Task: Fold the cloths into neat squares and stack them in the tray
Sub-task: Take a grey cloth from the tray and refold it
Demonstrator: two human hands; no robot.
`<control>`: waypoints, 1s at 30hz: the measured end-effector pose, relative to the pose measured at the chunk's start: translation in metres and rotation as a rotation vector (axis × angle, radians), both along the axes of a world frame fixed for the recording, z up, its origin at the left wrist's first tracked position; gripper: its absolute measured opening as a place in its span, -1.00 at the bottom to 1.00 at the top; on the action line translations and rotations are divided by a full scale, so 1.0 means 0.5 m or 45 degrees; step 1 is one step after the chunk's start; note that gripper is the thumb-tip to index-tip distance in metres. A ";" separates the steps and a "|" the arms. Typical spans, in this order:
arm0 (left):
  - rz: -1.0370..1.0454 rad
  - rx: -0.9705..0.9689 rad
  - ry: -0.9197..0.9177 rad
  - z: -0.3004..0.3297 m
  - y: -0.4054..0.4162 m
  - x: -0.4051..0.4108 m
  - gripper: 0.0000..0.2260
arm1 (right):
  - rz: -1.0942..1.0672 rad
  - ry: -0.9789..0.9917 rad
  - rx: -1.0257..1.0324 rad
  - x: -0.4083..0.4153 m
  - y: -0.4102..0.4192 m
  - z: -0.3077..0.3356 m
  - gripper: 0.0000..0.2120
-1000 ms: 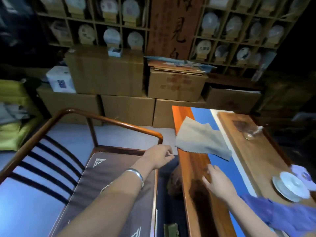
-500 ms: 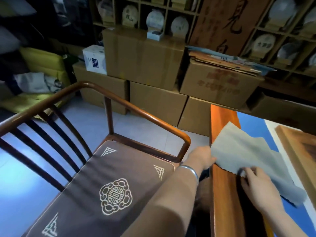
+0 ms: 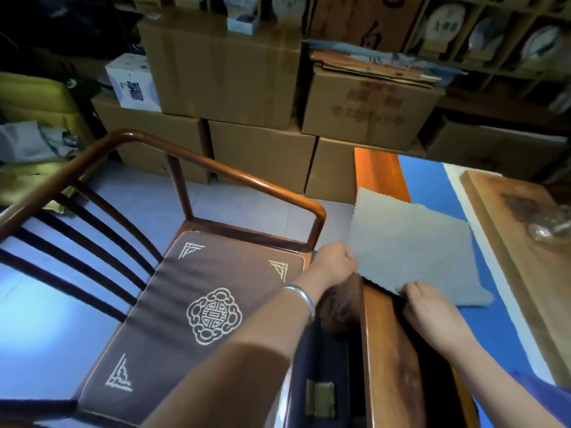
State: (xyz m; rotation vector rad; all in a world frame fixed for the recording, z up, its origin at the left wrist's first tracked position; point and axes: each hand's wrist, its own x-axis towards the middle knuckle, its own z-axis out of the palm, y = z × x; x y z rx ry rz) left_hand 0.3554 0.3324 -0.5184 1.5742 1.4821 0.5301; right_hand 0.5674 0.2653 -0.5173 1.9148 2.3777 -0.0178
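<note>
I see the wooden armchair [image 3: 160,273] at left w/ brown cushion, orange-wood table [image 3: 381,177] at right, grey cloth [image 3: 408,251] spread flat over its edge & blue mat, left hand [image 3: 335,265] pinching its near-left corner, right hand [image 3: 432,310] fingertips pinching the near edge.

Wooden chair [image 3: 173,193] with brown cushion [image 3: 197,316] left – cardboard boxes [image 3: 222,63] stacked behind, shelves [image 3: 494,32] above.

A single wide-angle camera sits on the person's head, looking forward and steeply down. Both forearms reach into the picture from its bottom edge, so the view is close to the hands. It faces the left edge of the table [image 3: 383,350], with a chair [image 3: 197,304] beside that edge and stacked cardboard boxes [image 3: 259,149] beyond the table's far end.
</note>
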 end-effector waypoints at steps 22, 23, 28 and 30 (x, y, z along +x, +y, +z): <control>-0.122 -0.042 -0.295 0.348 -0.454 0.018 -0.79 | -0.675 0.564 0.239 0.021 -0.597 0.235 -0.83; -0.133 -0.052 -0.351 0.377 -0.475 0.034 -0.80 | -0.710 0.587 0.286 0.036 -0.627 0.267 -0.85; -0.247 -0.069 -0.516 0.503 -0.559 0.128 -0.91 | -0.823 0.546 0.551 0.109 -0.774 0.414 -0.91; -0.319 -0.119 -0.570 0.534 -0.594 0.171 -0.90 | -0.875 0.486 0.618 0.138 -0.840 0.456 -0.94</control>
